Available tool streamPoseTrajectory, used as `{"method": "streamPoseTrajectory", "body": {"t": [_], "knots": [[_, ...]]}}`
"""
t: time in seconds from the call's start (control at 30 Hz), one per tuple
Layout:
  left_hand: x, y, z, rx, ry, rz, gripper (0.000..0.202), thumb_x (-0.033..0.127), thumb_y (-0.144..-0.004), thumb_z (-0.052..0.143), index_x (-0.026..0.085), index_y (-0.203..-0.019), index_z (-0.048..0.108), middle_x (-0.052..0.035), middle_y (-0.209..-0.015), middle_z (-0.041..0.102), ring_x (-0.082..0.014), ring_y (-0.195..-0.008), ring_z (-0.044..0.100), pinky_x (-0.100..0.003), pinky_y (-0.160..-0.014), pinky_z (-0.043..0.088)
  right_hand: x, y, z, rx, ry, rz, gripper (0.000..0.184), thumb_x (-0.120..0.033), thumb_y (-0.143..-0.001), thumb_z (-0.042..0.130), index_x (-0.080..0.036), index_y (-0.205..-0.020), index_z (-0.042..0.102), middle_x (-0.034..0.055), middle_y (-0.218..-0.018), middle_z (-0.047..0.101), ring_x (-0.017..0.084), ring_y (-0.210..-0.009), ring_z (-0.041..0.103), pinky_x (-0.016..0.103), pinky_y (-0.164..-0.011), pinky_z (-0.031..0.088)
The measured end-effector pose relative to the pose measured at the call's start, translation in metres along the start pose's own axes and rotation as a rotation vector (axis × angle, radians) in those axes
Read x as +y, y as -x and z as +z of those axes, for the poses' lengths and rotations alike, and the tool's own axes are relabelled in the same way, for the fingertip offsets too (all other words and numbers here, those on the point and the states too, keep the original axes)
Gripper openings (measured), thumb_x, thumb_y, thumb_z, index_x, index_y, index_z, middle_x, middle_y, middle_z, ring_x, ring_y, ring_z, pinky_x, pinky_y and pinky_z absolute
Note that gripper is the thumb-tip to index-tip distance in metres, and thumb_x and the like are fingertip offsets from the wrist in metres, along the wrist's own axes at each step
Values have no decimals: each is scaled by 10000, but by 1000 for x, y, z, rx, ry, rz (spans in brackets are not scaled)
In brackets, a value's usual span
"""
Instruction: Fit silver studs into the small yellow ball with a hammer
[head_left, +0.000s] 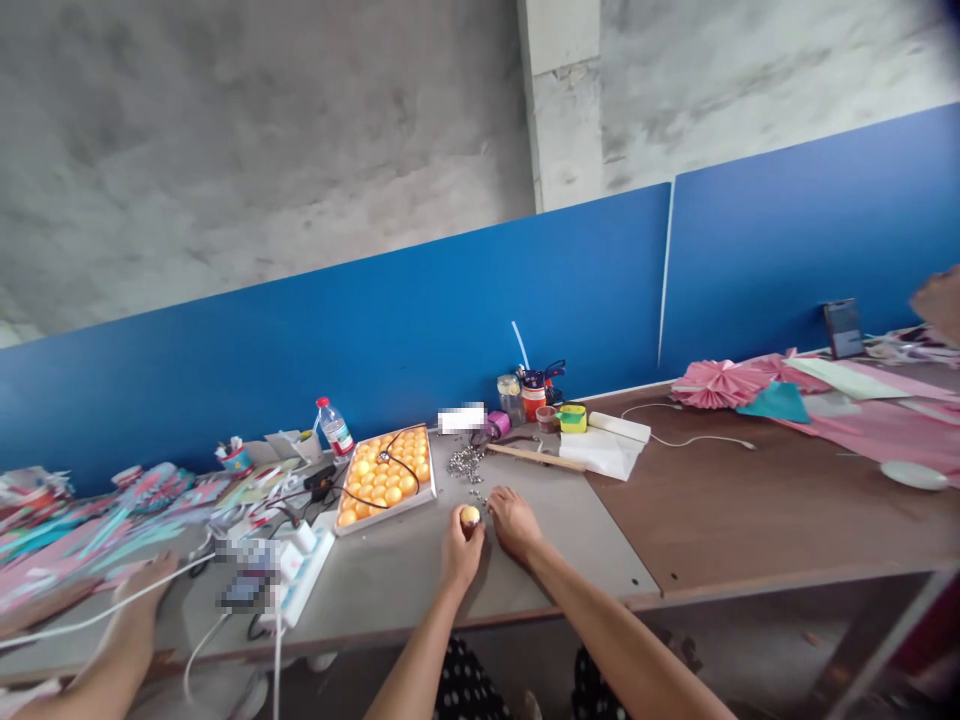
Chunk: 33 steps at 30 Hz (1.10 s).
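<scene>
My left hand (pixel 459 548) is closed around a small yellow-orange ball (pixel 469 516), holding it just above the grey table (pixel 390 580). My right hand (pixel 513 520) sits right beside it with fingers curled, pinching something tiny that I cannot make out. A heap of small metal chain pieces (pixel 466 464) lies just beyond both hands. To the left stands a white tray (pixel 384 484) full of several orange balls, with a black cord lying across it.
Another person's hand (pixel 147 590) rests at the left by a white power strip (pixel 304 570) and cables. Water bottle (pixel 335 428), jars and scissors (pixel 534 388) line the blue partition (pixel 420 320). Pink paper fans (pixel 716 384) and a phone (pixel 844 328) lie right.
</scene>
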<state>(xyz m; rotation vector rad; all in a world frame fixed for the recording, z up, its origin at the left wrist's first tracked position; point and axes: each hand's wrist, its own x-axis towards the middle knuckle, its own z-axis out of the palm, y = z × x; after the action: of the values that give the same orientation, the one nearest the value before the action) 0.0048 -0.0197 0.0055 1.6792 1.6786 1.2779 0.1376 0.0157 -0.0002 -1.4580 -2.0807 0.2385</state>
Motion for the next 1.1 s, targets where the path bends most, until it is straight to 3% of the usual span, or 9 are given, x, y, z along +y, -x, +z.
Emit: {"method": "streamPoseTrajectory", "body": {"t": [0.17, 0.37, 0.57, 0.67, 0.83, 1.1], "knots": [[-4, 2, 1, 3, -16, 9, 336, 241, -709, 568, 184, -1039, 540, -70, -934, 654, -213, -870, 621, -337, -803, 466, 3, 7, -1, 141, -153, 60, 262, -194, -867, 387, -199, -839, 648, 61, -926, 635, 182, -889, 520, 274, -814, 350], [-14, -3, 4, 66, -51, 125, 337, 207, -693, 591, 154, -1026, 576, -100, -981, 623, -207, -905, 601, -335, -825, 468, 14, 1, 2, 148, -266, 174, 249, -142, -810, 416, -199, -816, 659, 33, -893, 685, 172, -868, 575, 246, -803, 395], [-11, 5, 4, 27, -34, 64, 444, 160, -684, 600, 140, -1125, 553, -117, -1041, 642, -216, -931, 615, -351, -857, 458, 14, 5, 4, 110, -319, 165, 238, -153, -797, 434, -216, -852, 656, 13, -900, 692, 146, -844, 613, 218, -767, 427], [-6, 13, 2, -14, 2, 26, 517, 194, -723, 583, 158, -1229, 481, -87, -929, 678, -211, -839, 640, -351, -788, 484, 14, 8, 4, 96, -330, 168, 242, -156, -787, 444, -219, -900, 649, 15, -928, 688, 151, -861, 613, 229, -786, 428], [2, 19, -1, -53, -38, 12, 398, 199, -710, 606, 192, -1107, 570, -81, -1022, 667, -221, -933, 620, -353, -844, 462, 18, 8, 5, 64, -344, 173, 236, -149, -759, 456, -215, -850, 663, 18, -921, 688, 163, -882, 606, 244, -812, 423], [0, 16, 0, -56, 18, 14, 377, 223, -706, 614, 202, -1080, 575, -50, -985, 666, -201, -889, 621, -333, -829, 473, 24, 8, 5, 45, -422, 187, 223, -174, -748, 448, -216, -837, 648, 9, -882, 681, 155, -844, 600, 244, -792, 433]]}}
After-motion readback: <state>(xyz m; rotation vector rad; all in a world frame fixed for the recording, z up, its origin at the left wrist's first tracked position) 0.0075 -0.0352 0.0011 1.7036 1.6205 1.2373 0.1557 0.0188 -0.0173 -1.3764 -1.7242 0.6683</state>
